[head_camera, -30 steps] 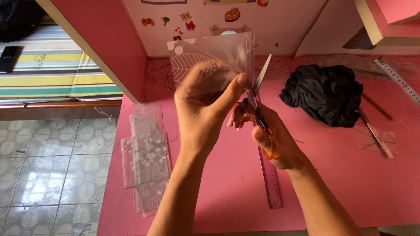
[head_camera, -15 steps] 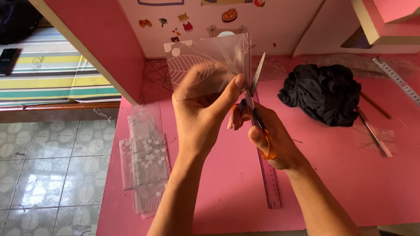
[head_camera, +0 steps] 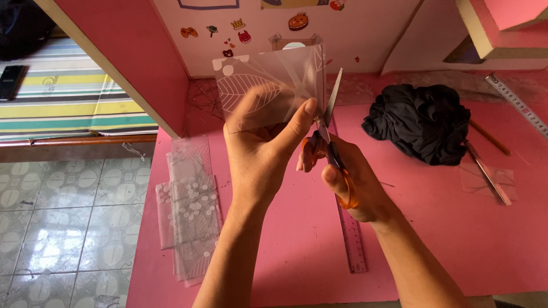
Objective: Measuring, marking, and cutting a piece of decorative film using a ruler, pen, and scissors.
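My left hand (head_camera: 260,154) holds up a clear plastic sheet (head_camera: 268,85) printed with white leaves and dots, thumb pressed on its lower right edge. My right hand (head_camera: 348,182) grips orange-handled scissors (head_camera: 330,137), whose blades point upward along the sheet's right edge. Both hands hover above a pink table (head_camera: 434,228).
A pile of similar printed clear sheets (head_camera: 188,217) lies at the table's left edge. A ruler (head_camera: 351,239) lies under my right hand. A crumpled black cloth (head_camera: 422,122) sits at right, with a metal strip (head_camera: 485,171) and a measuring tape (head_camera: 516,102) beyond. Tiled floor is at left.
Both hands with the sheet and scissors stay in nearly the same pose; the scissor blades have shifted slightly along the sheet's right edge.
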